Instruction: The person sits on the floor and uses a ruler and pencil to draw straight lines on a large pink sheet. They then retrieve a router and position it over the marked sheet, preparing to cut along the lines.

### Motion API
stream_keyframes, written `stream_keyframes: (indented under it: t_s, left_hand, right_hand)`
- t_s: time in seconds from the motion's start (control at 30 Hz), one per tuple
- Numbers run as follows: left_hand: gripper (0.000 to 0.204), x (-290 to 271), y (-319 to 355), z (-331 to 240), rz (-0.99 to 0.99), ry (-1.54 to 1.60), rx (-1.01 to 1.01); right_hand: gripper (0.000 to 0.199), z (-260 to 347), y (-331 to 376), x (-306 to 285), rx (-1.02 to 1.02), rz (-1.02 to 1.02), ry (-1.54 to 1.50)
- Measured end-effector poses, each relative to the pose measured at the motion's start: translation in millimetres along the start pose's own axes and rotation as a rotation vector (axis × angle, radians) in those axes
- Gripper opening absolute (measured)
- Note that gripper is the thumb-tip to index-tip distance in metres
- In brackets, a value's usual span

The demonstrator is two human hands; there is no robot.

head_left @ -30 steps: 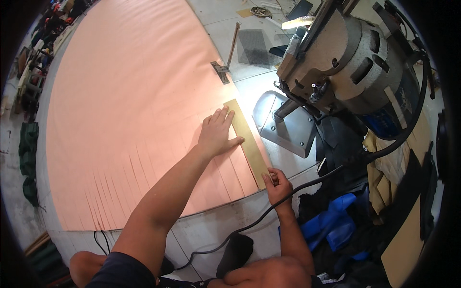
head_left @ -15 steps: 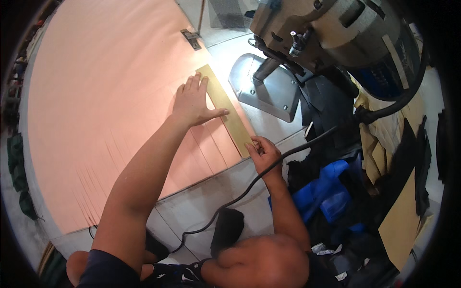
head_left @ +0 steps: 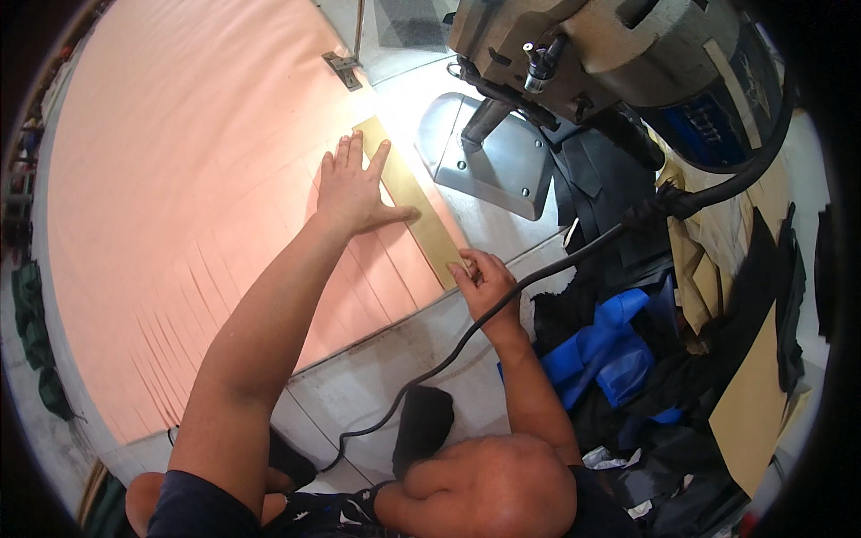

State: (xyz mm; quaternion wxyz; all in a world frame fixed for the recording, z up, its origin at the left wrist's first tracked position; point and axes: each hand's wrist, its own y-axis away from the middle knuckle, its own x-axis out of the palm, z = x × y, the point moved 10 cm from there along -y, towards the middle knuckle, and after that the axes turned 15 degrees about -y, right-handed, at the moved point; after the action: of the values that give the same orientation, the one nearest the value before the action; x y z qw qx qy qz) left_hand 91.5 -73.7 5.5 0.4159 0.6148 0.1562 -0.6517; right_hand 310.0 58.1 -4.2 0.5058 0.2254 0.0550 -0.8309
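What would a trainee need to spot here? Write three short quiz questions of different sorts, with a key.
1. True or false: the left hand lies flat, fingers spread, on the pink fabric and the cardboard strip.
2. Which end of the strip does the right hand grip? A) far end B) near end C) middle
3. Fill in: the cutting machine stands on a grey metal ____ beside the strip.

Key: 1 true; 2 B; 3 base plate.
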Motion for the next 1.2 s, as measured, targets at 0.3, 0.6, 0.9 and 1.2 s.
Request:
stream_keyframes:
  t_s: [0.3, 0.6, 0.9, 1.2]
  left_hand:
    - [0.149, -11.0, -10.5, -16.4, 0.119, -0.065, 0.058]
    - [0.158, -5.7, -10.2, -18.2, 0.118, -0.063, 0.032]
    - [0.157, -4.8, -12.0, -21.9, 0.102, 0.014, 0.022]
    - [0.153, -9.4, -8.8, -17.7, 0.145, -0.031, 0.033]
  right_hand:
    - [0.030, 9.8, 1.0, 1.3, -0.047, 0.010, 0.118]
    - [0.020, 40.0, -32.6, -20.2, -0.329, -0.071, 0.090]
    - [0.021, 92.6, -150.7, 41.6, -0.509, 0.022, -0.157]
    - [0.017, 108.8, -197.2, 85.8, -0.519, 0.035, -0.203]
